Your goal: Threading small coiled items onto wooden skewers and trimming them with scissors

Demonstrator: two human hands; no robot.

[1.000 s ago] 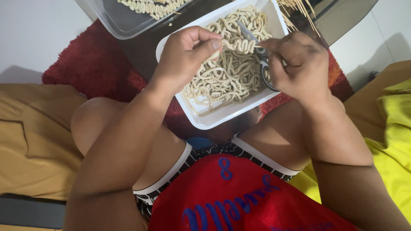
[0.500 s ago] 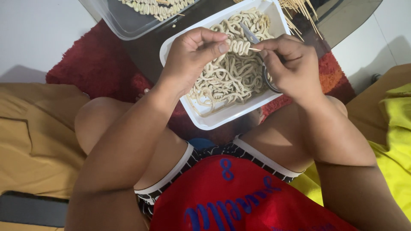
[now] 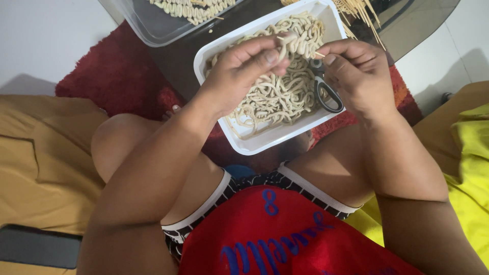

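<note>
Skewer [image 3: 320, 54] threaded with noodle [image 3: 298, 45] spans both hands' grip, left hand [image 3: 239, 71] pinching noodle, right hand [image 3: 356, 76] pinching skewer.

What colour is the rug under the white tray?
Deep red, shading to orange at its right edge; the rug shows best in the head view, beneath the white tray.

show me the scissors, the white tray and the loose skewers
scissors [image 3: 328, 97], head view, on the black handle loop
white tray [image 3: 265, 141], head view, on its bare near rim
loose skewers [image 3: 362, 15], head view, mid-bundle, beyond the tray
</note>
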